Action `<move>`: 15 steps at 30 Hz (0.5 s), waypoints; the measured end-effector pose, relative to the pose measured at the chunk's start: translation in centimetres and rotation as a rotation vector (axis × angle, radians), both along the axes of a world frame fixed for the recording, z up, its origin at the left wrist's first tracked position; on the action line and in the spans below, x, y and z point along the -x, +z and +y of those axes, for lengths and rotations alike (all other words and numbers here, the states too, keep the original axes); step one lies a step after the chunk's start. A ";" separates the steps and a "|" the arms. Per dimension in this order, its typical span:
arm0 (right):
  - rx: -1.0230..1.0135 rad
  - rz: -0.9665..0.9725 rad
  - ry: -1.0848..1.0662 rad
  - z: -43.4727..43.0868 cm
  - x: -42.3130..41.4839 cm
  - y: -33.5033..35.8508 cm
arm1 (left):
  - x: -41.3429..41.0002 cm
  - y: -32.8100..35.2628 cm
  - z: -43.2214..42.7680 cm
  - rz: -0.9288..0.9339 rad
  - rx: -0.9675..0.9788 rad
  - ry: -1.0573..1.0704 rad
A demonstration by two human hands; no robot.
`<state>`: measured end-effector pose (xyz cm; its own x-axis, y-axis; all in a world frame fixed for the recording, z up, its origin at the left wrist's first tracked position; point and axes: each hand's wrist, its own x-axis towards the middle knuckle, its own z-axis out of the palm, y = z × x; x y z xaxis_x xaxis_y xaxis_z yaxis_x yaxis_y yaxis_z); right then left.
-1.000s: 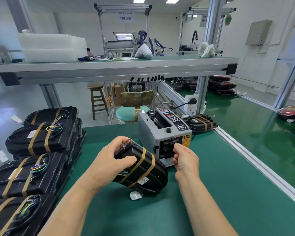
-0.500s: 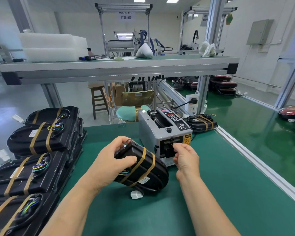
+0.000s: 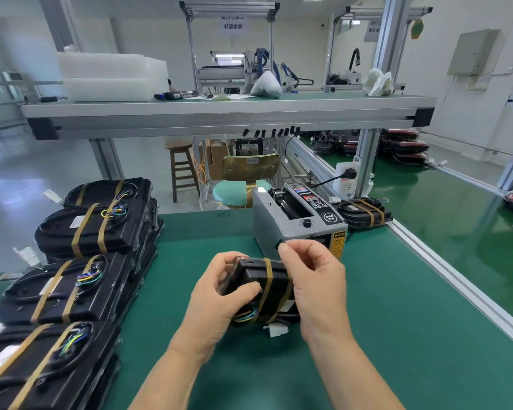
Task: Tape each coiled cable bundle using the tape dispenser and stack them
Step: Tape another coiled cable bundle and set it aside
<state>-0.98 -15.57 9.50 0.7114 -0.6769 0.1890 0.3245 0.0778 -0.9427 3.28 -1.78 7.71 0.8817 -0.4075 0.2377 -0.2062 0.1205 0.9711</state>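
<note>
Green matting [image 3: 367, 321] is spread over the table. A black cable bundle [image 3: 274, 278] with two brown tape bands round it is held in the middle, just in front of the grey tape dispenser [image 3: 296, 223]. It is gripped from its left side by the left hand [image 3: 216, 303]. A small dark piece [image 3: 281, 245] is pinched by the right hand [image 3: 317, 285] above the bundle, at the dispenser's mouth. At the left, taped bundles [image 3: 80, 232] are stacked.

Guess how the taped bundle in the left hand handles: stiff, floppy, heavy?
Probably fairly stiff: two tape bands hold the bundle flat, and the left hand holds it tilted without sagging. Likely light: one hand manages it. The white connector hangs loose underneath and could snag.
</note>
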 end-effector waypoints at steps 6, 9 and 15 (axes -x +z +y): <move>0.344 0.048 -0.140 1.4 0.4 -1.5 | 0.8 -0.8 -0.6 -0.086 0.011 0.085; 0.367 0.057 -0.167 1.4 0.5 -1.6 | 1.1 -0.7 -0.9 -0.122 -0.013 0.112; 0.381 0.061 -0.194 1.1 0.8 -1.1 | 1.3 -0.4 -1.5 -0.154 -0.053 0.154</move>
